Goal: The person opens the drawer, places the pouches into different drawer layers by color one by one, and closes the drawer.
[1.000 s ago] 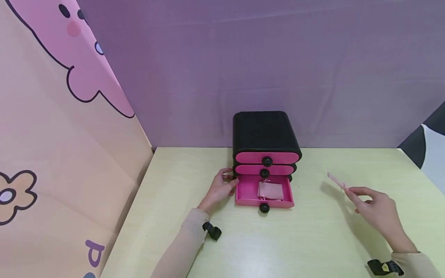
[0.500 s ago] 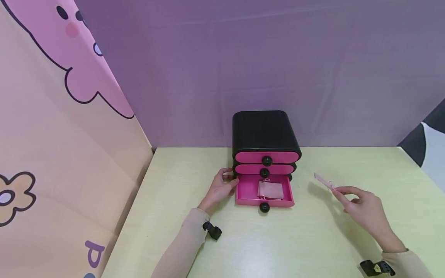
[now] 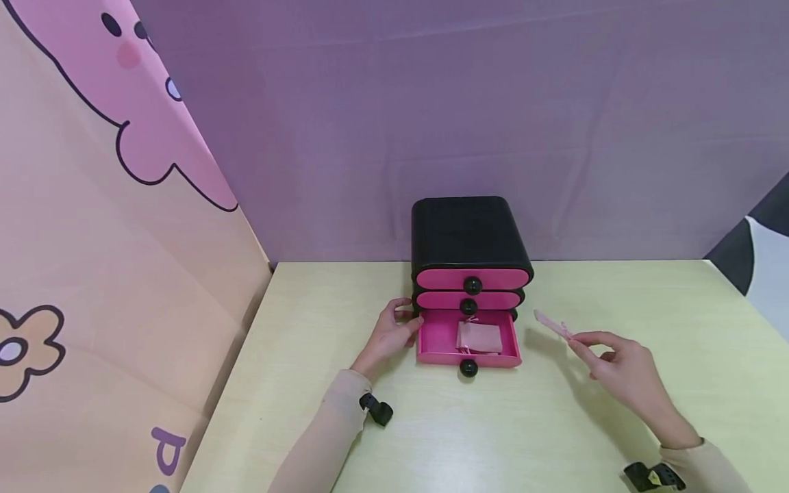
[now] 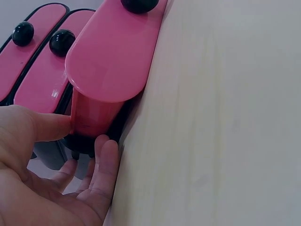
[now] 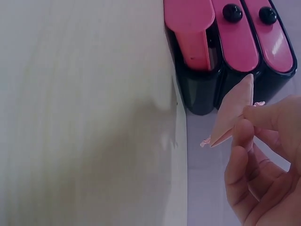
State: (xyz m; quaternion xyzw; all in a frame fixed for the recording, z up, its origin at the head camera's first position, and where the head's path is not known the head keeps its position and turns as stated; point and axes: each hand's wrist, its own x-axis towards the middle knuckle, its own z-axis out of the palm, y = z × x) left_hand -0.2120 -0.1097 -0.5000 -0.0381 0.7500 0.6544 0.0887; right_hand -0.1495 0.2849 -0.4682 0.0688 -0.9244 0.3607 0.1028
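A black drawer cabinet (image 3: 465, 233) with pink fronts stands against the purple backdrop, its bottom drawer (image 3: 431, 346) pulled out. Inside that drawer lies a small pale pink drawstring pouch (image 3: 483, 338). My left hand (image 3: 390, 335) grips the cabinet's lower left side; in the left wrist view the thumb (image 4: 51, 127) touches the drawer's side wall and the fingers reach the black casing. My right hand (image 3: 622, 370) pinches a similar pink pouch (image 5: 234, 110) by its edge between thumb and forefinger. This pouch hangs over the table, right of the drawer, with string ends showing.
The two upper drawers (image 3: 471, 300) are closed, each with a round black knob. A pale wooden table (image 3: 468, 438) carries everything. The purple cloth (image 3: 493, 103) rises along its back edge, and a printed pink panel (image 3: 123, 274) borders the left.
My right hand has carried the pouch leftward, closer to the open drawer. My left hand, the cabinet and the pouch in the drawer have stayed put.
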